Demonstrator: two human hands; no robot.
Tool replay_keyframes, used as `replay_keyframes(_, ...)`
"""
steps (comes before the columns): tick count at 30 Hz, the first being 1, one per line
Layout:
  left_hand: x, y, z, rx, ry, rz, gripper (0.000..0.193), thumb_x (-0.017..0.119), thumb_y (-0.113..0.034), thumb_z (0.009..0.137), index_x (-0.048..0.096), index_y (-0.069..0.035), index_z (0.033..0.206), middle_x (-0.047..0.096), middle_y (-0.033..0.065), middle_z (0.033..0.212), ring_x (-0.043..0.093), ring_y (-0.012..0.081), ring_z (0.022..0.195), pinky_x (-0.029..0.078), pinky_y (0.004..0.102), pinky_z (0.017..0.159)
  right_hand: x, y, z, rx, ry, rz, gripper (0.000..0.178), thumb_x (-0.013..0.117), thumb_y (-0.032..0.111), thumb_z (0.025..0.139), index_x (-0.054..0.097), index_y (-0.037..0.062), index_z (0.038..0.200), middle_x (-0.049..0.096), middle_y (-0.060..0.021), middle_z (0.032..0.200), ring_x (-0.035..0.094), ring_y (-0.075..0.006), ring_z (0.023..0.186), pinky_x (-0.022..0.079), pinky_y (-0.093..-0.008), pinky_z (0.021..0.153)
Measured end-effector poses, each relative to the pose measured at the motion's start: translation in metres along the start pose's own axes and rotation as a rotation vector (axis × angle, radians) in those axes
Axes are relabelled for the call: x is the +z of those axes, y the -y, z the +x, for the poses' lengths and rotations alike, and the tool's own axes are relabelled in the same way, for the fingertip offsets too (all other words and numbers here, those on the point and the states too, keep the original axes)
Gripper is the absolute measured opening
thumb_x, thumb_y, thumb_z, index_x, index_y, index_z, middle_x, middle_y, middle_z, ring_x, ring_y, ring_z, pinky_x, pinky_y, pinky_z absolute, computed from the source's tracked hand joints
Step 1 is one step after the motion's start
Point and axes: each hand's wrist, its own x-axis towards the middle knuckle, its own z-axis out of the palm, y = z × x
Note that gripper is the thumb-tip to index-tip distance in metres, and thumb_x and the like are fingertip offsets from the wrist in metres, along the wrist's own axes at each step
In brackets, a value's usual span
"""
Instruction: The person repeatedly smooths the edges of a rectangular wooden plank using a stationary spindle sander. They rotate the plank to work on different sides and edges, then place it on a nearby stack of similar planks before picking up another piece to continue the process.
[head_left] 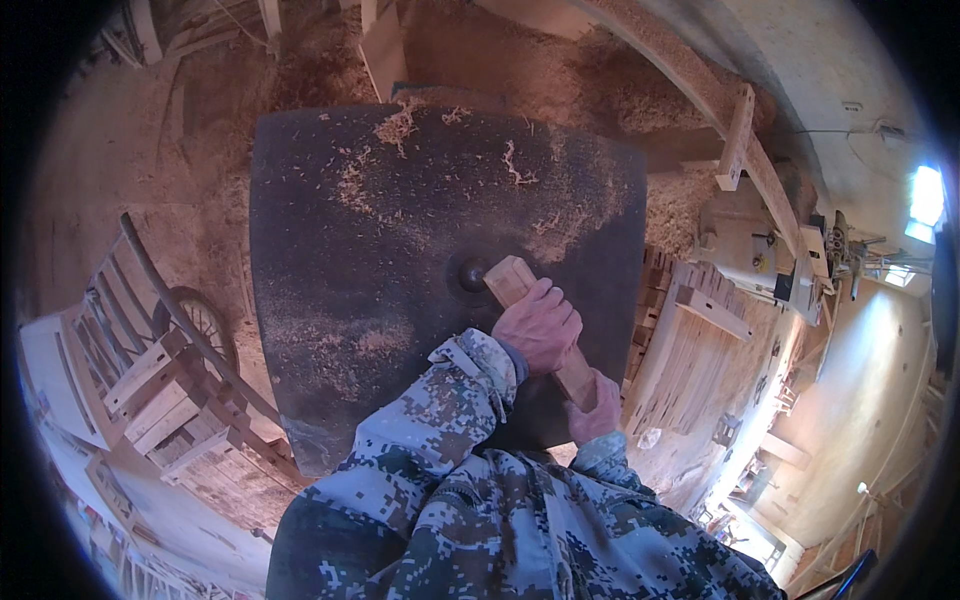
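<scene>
A short squared length of wood (510, 280) lies at a slant over a dark flat machine table (340, 250). My left hand (540, 326) is wrapped over the wood near its middle. Closer to my body, my right hand (598, 408) grips the lower end, with part of its fingers hidden. Just left of the wood's far end, a round dark spindle (471, 274) rises from the table. Whether the wood touches the spindle I cannot tell. Wood shavings (395, 125) are scattered over the table top.
A wooden cart (185, 400) loaded with timber pieces stands to the left. On the right are stacked boards (690, 350) with a loose wooden piece (712, 312) on top. A long beam (690, 85) arches across the far right, and sawdust (500, 50) is heaped beyond the table.
</scene>
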Motion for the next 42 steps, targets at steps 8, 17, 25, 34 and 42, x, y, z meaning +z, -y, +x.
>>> replay_keyframes(8, -0.011, -0.002, -0.018, -0.002, 0.008, -0.028, 0.012, 0.072, -0.021, 0.085, 0.065, -0.013, 0.082, 0.062, 0.0037, 0.081, 0.060, 0.0241, 0.088, 0.045, 0.0400, 0.095, -0.001, 0.015, -0.007, -0.074, -0.008, 0.001, 0.067, 0.083, 0.008, 0.065, 0.066, 0.0016, 0.130, 0.070, -0.0199, 0.118, 0.065, -0.0422, 0.111, 0.054, -0.0483, 0.100)
replay_keyframes(17, -0.029, -0.014, -0.029, -0.003, -0.024, -0.069, 0.011, 0.074, -0.020, 0.084, 0.068, -0.011, 0.087, 0.064, 0.0057, 0.085, 0.061, 0.0270, 0.092, 0.046, 0.0429, 0.103, -0.008, 0.008, -0.013, -0.069, 0.117, 0.033, 0.074, 0.087, 0.010, 0.063, 0.066, 0.0028, 0.134, 0.070, -0.0192, 0.123, 0.066, -0.0397, 0.111, 0.055, -0.0467, 0.101)
replay_keyframes(25, -0.013, -0.016, 0.004, 0.036, -0.048, -0.042, 0.015, 0.070, -0.022, 0.088, 0.068, -0.008, 0.093, 0.065, 0.0089, 0.093, 0.061, 0.0306, 0.100, 0.041, 0.0492, 0.113, -0.035, -0.029, 0.012, -0.106, 0.183, 0.055, 0.084, 0.091, 0.016, 0.068, 0.058, 0.0052, 0.145, 0.062, -0.0201, 0.136, 0.059, -0.0404, 0.127, 0.047, -0.0480, 0.113)
replay_keyframes(34, -0.002, 0.001, 0.005, 0.014, 0.040, 0.033, 0.014, 0.071, -0.024, 0.085, 0.066, -0.012, 0.085, 0.064, 0.0043, 0.085, 0.061, 0.0247, 0.095, 0.044, 0.0408, 0.101, -0.009, -0.013, 0.009, 0.049, 0.053, -0.037, 0.078, 0.088, 0.011, 0.066, 0.060, 0.0055, 0.139, 0.065, -0.0196, 0.128, 0.060, -0.0420, 0.121, 0.048, -0.0497, 0.108)
replay_keyframes(42, -0.009, -0.002, -0.007, -0.011, 0.029, 0.011, 0.013, 0.071, -0.022, 0.088, 0.065, -0.012, 0.083, 0.062, 0.0044, 0.081, 0.060, 0.0243, 0.088, 0.045, 0.0394, 0.093, -0.010, 0.004, -0.002, 0.003, 0.067, -0.026, 0.076, 0.087, 0.011, 0.064, 0.062, 0.0050, 0.136, 0.066, -0.0196, 0.120, 0.062, -0.0416, 0.113, 0.052, -0.0487, 0.102)
